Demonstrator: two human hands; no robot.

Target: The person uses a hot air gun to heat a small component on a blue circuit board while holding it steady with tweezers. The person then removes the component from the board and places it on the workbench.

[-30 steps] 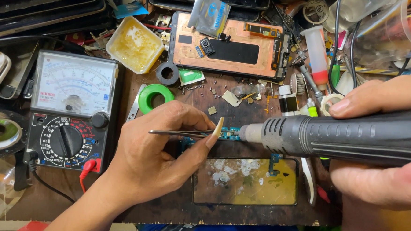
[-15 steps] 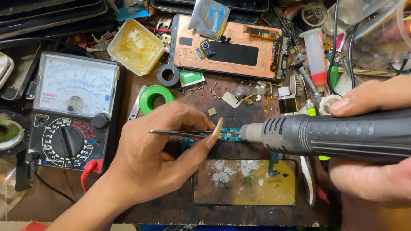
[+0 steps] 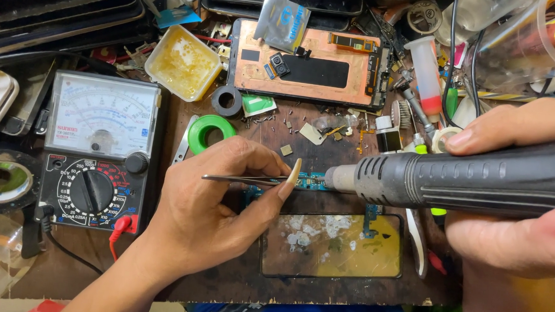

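Note:
My left hand (image 3: 224, 204) pinches thin metal tweezers (image 3: 238, 178) whose tips rest on a small blue circuit board (image 3: 311, 182) in the middle of the bench. My right hand (image 3: 516, 187) grips a black hot-air gun handle (image 3: 478, 182); its metal nozzle (image 3: 339, 178) points left, almost touching the board. Just below the board lies a dark plate (image 3: 333, 244) smeared with yellow and white residue.
An analog multimeter (image 3: 97, 150) with red and black leads stands at the left. A green tape roll (image 3: 209, 132), a black ring (image 3: 228, 100), a yellowish flux tray (image 3: 184, 62) and an opened phone body (image 3: 307, 66) lie behind. Tools, a syringe (image 3: 426, 72) and cables crowd the right.

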